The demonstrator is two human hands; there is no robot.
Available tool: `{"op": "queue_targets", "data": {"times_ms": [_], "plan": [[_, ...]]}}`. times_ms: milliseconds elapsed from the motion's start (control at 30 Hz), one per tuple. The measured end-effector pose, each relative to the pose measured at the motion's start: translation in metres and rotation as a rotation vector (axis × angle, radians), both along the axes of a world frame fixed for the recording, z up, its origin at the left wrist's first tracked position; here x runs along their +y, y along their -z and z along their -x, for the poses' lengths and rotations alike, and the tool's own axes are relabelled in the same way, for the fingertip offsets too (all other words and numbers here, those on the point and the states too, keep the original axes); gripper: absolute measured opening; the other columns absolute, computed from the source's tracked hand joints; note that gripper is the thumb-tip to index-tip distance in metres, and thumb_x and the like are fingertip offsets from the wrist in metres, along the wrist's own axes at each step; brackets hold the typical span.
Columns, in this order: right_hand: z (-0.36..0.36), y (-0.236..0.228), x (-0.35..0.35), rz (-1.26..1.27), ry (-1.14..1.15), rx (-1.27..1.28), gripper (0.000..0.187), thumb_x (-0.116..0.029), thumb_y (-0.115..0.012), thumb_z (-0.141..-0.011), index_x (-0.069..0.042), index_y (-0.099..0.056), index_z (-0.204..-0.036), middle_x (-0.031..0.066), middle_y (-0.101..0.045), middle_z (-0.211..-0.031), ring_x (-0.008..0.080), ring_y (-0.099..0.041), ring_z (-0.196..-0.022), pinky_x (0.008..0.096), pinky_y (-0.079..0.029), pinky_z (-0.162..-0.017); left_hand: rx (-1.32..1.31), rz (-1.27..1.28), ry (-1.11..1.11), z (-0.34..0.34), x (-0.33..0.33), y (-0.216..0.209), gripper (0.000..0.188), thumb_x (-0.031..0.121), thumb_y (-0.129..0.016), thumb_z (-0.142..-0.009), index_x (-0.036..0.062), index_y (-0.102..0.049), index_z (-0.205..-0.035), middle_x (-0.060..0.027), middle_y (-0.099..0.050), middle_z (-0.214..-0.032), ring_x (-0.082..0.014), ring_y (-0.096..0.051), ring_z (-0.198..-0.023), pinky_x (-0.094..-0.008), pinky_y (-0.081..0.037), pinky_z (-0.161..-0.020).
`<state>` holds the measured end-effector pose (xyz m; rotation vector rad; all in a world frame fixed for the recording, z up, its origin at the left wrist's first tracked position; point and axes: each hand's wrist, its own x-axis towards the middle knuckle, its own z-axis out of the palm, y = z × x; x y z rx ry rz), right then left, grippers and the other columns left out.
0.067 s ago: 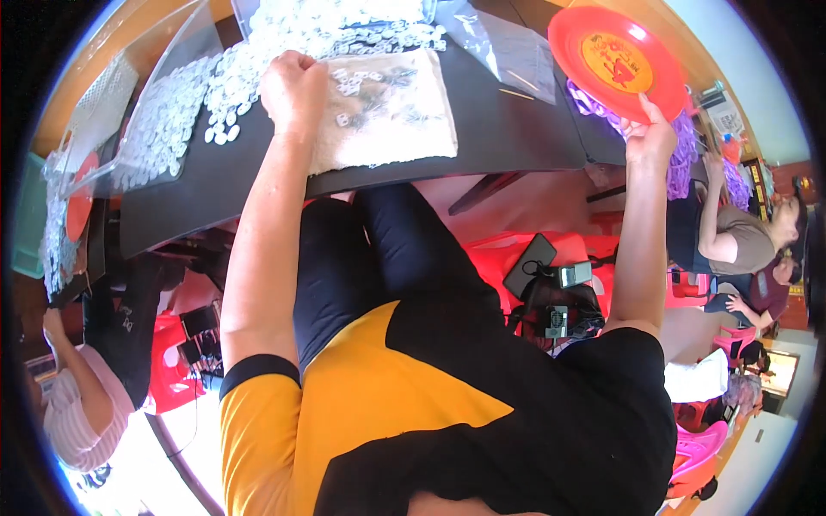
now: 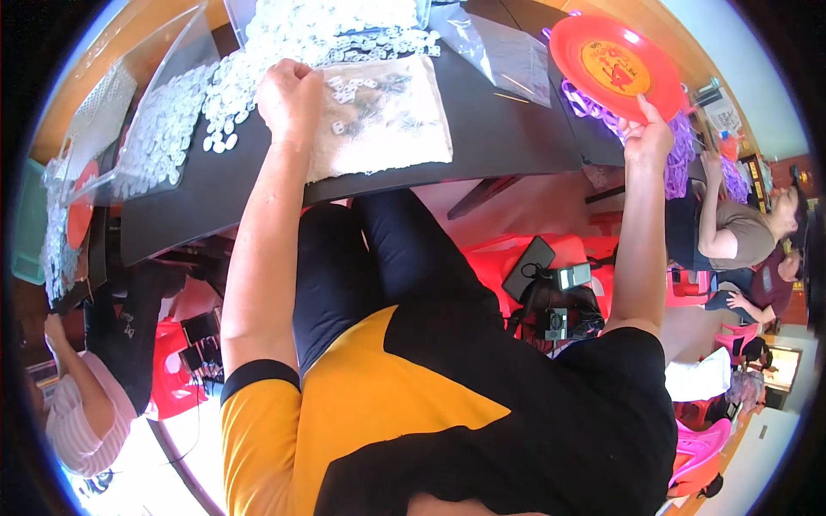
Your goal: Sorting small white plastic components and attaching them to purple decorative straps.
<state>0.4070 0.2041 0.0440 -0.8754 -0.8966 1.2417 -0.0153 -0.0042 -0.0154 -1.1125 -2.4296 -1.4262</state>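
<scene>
- We see two bare hands over a dark, smooth tabletop [image 2: 508,142] with a curved-looking near edge.
- Our right hand [image 2: 647,138] is closed on the near rim of a round red plate [image 2: 658,77], thumb on its upper face and fingers beneath. The plate is shallow and glossy, at the far right, its inner face turned toward us.
- Our left hand [image 2: 291,96] is curled, fingertips drawn together, by the far left part of a cloth [image 2: 391,138]. We cannot tell whether it pinches anything.
- The cloth is cream, soft-looking and roughly square, with a fuzzy near edge; a few small white pieces [image 2: 348,88] lie on its far left part.
- Left of the cloth spreads a heap of whitish, rounded pieces [image 2: 225,95], which runs to a clear-sided bin [image 2: 428,13] at the far edge.
- To the right of the cloth lie a crinkled clear plastic bag [image 2: 508,53] and two thin yellowish sticks [image 2: 511,97]. Beyond them, tangled purple strips [image 2: 680,159] show below and beside the plate.
- The plate's yellow centre carries a red design with lettering.
- The bin is cut off at the top; our left fingertips are mostly hidden, and the exact kind of whitish pieces is hard to make out.
</scene>
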Motion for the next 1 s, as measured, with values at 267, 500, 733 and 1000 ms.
{"op": "queue_targets", "data": {"times_ms": [267,500,733,1000], "plan": [[0.044,0.009,0.044,0.072,-0.041,-0.104,0.041,-0.007,-0.070,-0.083,-0.004,-0.053,-0.120,0.0139,-0.066,-0.104,0.0294,-0.069,-0.075,0.0302,-0.050,-0.049,-0.069,-0.023,0.016,-0.001,-0.001,0.000,0.014,0.017,-0.068,-0.071,0.0040,-0.070,-0.073,-0.0149,-0.068,-0.073,-0.0295,-0.066,-0.071,-0.0370,-0.051,-0.073],[0.062,0.039,0.093,0.186,-0.290,-0.178,0.054,-0.038,-0.067,-0.086,0.007,-0.053,-0.113,0.0215,-0.063,-0.097,0.0318,-0.065,-0.067,0.0325,-0.055,-0.050,0.018,-0.101,0.036,0.016,0.011,0.009,0.017,0.012,-0.065,-0.074,-0.0018,-0.070,-0.082,-0.0107,-0.066,-0.070,-0.0168,-0.059,-0.065,-0.0306,-0.047,-0.062],[0.080,0.034,0.026,-0.017,-0.079,-0.341,0.042,-0.019,-0.065,-0.086,0.018,-0.045,-0.083,0.0249,-0.055,-0.076,0.0258,-0.052,-0.042,0.0278,-0.037,-0.034,-0.024,-0.102,0.028,0.003,0.003,-0.003,0.014,0.005,-0.058,-0.073,-0.0060,-0.067,-0.075,-0.0104,-0.062,-0.060,-0.0174,-0.055,-0.055,-0.0327,-0.044,-0.051],[0.062,0.030,0.020,-0.036,-0.135,-0.414,0.034,-0.013,-0.060,-0.083,0.005,-0.045,-0.058,0.0131,-0.046,-0.049,0.0196,-0.043,-0.033,0.0285,-0.035,-0.031,-0.044,-0.056,0.029,-0.021,-0.001,-0.013,0.012,0.006,-0.061,-0.073,-0.0032,-0.067,-0.077,-0.0066,-0.062,-0.064,-0.0139,-0.054,-0.060,-0.0287,-0.044,-0.057]]}}
